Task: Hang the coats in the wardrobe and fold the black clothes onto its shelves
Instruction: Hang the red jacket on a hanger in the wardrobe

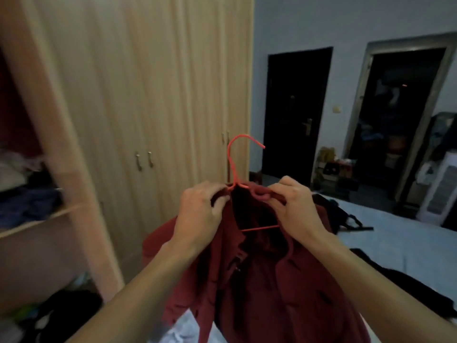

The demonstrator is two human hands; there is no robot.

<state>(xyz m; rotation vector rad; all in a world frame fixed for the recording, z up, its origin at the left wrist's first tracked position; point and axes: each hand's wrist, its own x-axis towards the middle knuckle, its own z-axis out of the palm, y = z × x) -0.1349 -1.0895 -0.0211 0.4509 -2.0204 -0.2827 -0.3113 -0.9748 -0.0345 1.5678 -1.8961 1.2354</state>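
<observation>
Bed (400,233): black clothes (408,285) lie on sheet. Wardrobe shelf (37,222): blue clothes (27,204) piled on it.

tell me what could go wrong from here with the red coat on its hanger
1. The left hand and right hand both pinch the red coat at the collar, beside the neck of the hanger. If a shoulder is not seated on the hanger, the coat may slide off when lifted.
2. The wardrobe shelf on the left already holds piled clothes, so the hanging coat could drag on them.
</observation>
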